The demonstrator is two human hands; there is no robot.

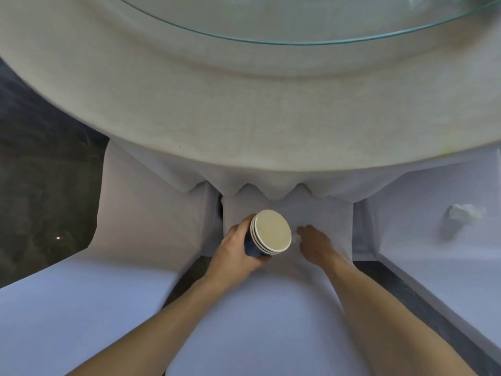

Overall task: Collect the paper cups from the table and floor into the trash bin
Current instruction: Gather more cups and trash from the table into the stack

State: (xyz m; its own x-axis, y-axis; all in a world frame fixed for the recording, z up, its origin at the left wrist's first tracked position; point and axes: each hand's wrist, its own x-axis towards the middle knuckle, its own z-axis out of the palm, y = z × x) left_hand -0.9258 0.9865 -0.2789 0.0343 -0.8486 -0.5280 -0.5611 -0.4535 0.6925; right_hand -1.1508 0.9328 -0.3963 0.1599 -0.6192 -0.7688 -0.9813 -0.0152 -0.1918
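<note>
My left hand (233, 250) grips a stack of nested paper cups (271, 232), dark blue outside with white rims, several rims showing, the mouth turned up toward me. It is held low, in front of the covered chair (271, 308) below the table's edge. My right hand (314, 243) reaches down just right of the stack, palm down, fingers bent onto something small and white at its fingertips; I cannot tell what it is. No trash bin is in view.
A round table (244, 118) under a cream cloth fills the top, with a glass turntable (298, 20) on it. White-covered chairs stand at left (67, 308) and right (433, 240); crumpled white paper (465, 212) lies on the right one. Dark floor (40, 158) shows at left.
</note>
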